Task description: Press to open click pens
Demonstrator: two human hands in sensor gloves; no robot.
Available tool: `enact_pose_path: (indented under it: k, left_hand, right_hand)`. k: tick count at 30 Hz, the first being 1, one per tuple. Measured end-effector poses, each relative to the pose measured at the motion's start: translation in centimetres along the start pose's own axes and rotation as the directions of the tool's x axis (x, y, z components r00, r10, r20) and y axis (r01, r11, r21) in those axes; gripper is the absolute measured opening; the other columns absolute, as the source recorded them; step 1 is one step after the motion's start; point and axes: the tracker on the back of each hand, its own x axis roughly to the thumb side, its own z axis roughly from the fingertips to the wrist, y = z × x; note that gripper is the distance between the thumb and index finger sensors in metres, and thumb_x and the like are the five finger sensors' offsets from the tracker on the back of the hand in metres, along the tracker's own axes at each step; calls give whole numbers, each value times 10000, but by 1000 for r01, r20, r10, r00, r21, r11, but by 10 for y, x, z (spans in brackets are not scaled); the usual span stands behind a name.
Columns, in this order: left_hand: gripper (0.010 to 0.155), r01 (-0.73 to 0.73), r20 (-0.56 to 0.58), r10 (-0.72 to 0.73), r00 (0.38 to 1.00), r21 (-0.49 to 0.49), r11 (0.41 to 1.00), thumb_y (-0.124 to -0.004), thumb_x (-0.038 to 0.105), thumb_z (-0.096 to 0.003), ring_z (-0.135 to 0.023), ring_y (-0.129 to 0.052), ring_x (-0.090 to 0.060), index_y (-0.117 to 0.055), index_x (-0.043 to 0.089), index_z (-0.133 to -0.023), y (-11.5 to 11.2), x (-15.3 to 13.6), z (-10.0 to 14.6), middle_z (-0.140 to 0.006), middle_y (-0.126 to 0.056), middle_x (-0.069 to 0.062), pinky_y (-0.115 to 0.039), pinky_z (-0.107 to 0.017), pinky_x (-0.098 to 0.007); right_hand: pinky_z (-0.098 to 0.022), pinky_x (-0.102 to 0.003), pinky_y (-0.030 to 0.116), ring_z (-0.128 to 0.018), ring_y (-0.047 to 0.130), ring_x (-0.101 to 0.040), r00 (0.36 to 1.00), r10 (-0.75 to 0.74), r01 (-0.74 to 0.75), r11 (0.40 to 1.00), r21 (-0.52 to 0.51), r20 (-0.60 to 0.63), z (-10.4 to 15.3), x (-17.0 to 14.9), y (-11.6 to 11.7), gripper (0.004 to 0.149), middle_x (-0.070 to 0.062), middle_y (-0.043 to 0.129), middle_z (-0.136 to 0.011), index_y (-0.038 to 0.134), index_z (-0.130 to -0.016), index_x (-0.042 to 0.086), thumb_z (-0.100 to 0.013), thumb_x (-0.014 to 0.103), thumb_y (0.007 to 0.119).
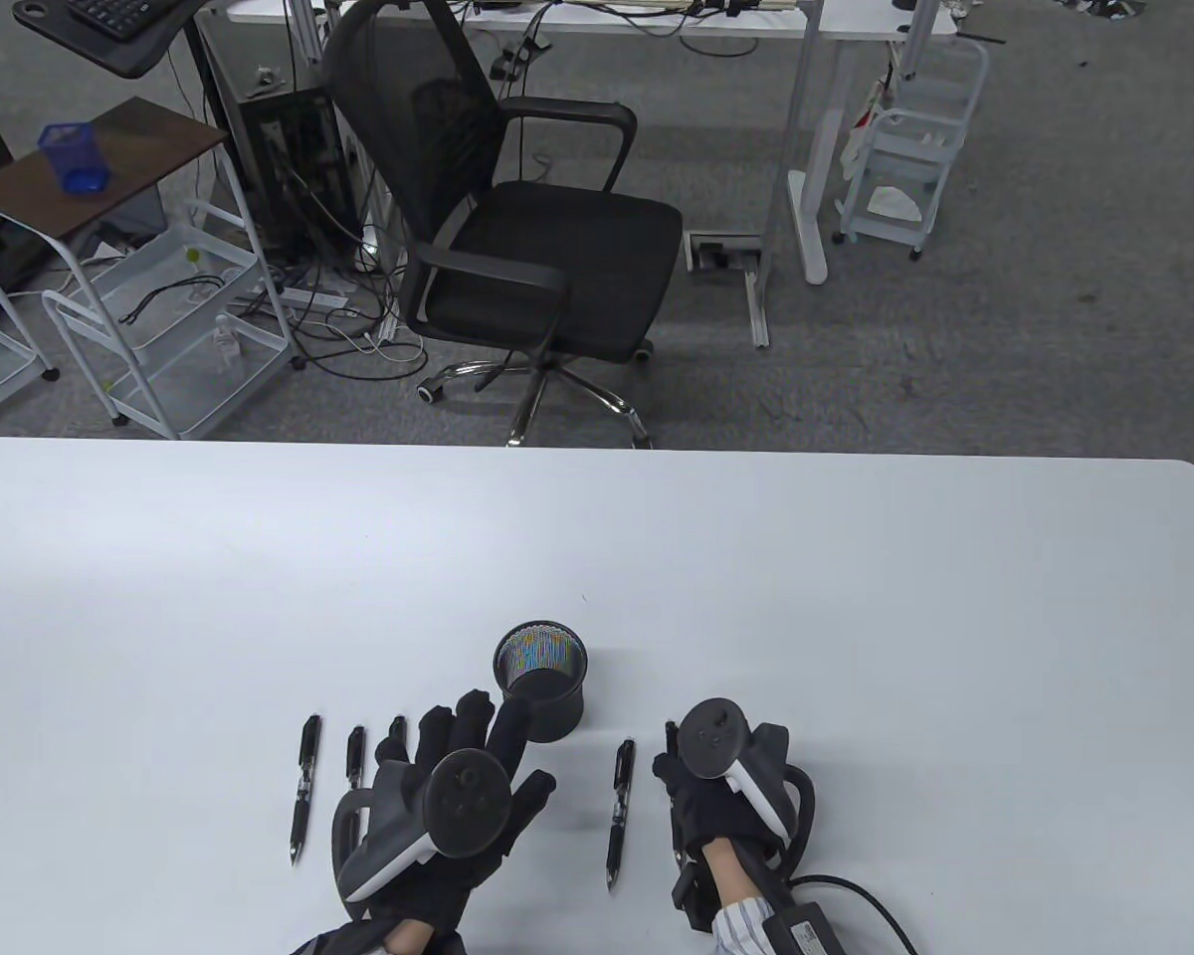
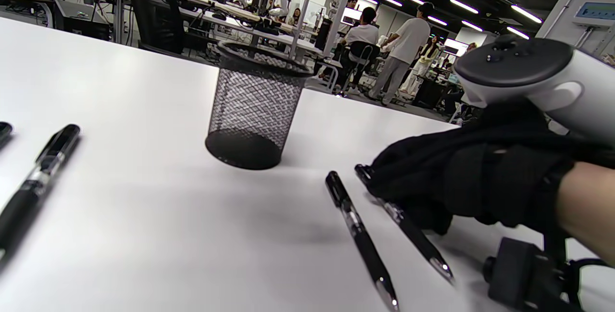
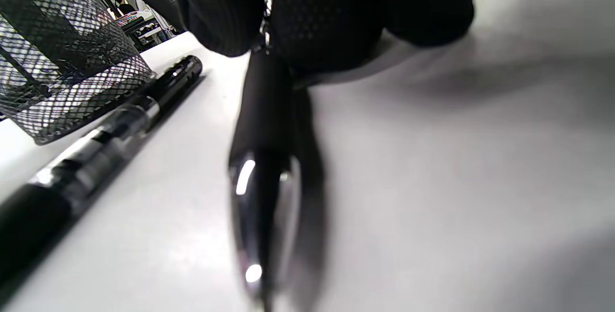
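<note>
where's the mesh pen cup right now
In the table view the mesh pen cup stands upright on the white table, just beyond the left hand, left of the right hand.

Pens (image 1: 619, 813) on table (image 1: 856, 617), mesh cup (image 1: 541, 681) behind them

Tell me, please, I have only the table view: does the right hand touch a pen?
Observer: Yes. The right wrist view shows the right hand pinching a pen.
Operator: Is it lifted?
Observer: In the left wrist view it seems to lie on the table, tip toward the wrist.
Operator: Does the left hand hold something?
Observer: No. In its own wrist view the fingertips of the left hand hang bare.
</note>
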Motion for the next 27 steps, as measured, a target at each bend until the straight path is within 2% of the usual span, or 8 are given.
enact_pose_path:
  k: [15, 21, 27]
  left_hand:
    - [670, 7, -6, -7, 1000, -6, 1000, -545, 534, -732, -1145, -358, -617, -304, 219, -1271, 0, 1, -1, -1307, -301, -259, -284, -712, -834]
    - [668, 2, -7, -2, 1000, 0, 1000, -545, 534, -732, -1145, -358, -615, -304, 221, -1271, 1, 0, 0, -1307, -302, -259, -284, -712, -834]
    - [670, 0, -3, 0, 1000, -2, 1000, -544, 535, -733, -1144, -356, -618, -305, 217, -1272, 1, 0, 0, -1307, -300, -259, -284, -712, -834]
  right_hand:
    - [-424, -348, 815, -456, 917, -162, 999, -38, 38, 999, 15, -9, -1, -1, 0, 584, -134, 836, -754, 656, -1071, -19, -614, 317, 796]
    - [-466, -397, 795, -509, 910, -217, 994, -105, 106, 993, 54, -20, 1, -5, -4, 630, -188, 812, -809, 619, -1102, -40, -621, 333, 782]
    - [-516, -456, 765, -576, 894, -285, 991, -132, 133, 990, 39, -23, 6, -10, -16, 653, -257, 777, -868, 576, -1123, -60, -639, 344, 744]
